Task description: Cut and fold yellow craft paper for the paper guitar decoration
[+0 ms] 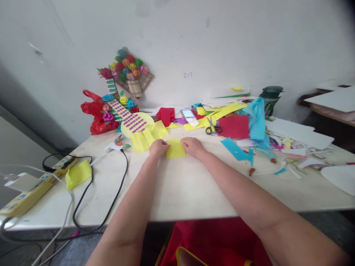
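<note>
Presently, left to right: left hand [159, 147], pinching a small yellow sheet [175, 149] by its left edge; the sheet, lying on the counter [191, 192] between both hands; right hand [193, 147], pinching the upper right corner; scissors [212, 126], resting farther right. Even, light tension should be keeping creases out.

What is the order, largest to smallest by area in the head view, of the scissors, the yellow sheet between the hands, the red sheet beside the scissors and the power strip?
1. Power strip
2. Red sheet
3. Yellow sheet
4. Scissors
This ranks apparent size only.
</note>
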{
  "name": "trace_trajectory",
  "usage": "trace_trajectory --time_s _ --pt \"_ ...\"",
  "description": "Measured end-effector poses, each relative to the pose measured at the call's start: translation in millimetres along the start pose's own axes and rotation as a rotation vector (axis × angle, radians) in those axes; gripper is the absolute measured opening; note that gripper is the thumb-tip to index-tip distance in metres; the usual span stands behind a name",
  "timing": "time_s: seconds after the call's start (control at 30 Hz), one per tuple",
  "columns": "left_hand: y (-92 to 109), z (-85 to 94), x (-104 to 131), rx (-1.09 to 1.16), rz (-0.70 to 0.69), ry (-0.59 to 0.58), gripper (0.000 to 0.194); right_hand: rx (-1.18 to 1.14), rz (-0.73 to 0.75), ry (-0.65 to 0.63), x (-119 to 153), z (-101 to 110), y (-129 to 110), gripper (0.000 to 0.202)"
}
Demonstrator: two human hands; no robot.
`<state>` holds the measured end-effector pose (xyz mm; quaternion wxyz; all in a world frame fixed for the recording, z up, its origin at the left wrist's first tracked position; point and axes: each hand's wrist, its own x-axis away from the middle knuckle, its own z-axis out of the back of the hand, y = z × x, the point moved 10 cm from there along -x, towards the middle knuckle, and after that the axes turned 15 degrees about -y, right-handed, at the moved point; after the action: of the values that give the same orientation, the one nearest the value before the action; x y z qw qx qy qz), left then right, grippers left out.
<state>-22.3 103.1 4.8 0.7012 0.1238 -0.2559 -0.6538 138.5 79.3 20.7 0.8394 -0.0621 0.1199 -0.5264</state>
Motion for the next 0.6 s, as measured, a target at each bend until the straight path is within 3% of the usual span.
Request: trace_trajectory --time_s 0.13,0.33,0.43,0.6 --pt "5 2.3 -4 0.007 -0.031 -0.002 0.021 -0.099 -0.153 0.047 -8 1 28 0.033" --pt "6 2.9 -13 0.024 -0.033 0.014 0.012 -0.096 -0.194 -0.122 -30 -6 39 0.033" --pt "6 3.9 -12 0.109 -0.139 0.073 0.013 -0.145 -0.203 -0.175 -38 -7 40 0.030" --pt "8 -1.2 -9 0.344 -0.352 0.062 0.017 -0.401 -0.178 -0.170 -42 -14 43 0.035"
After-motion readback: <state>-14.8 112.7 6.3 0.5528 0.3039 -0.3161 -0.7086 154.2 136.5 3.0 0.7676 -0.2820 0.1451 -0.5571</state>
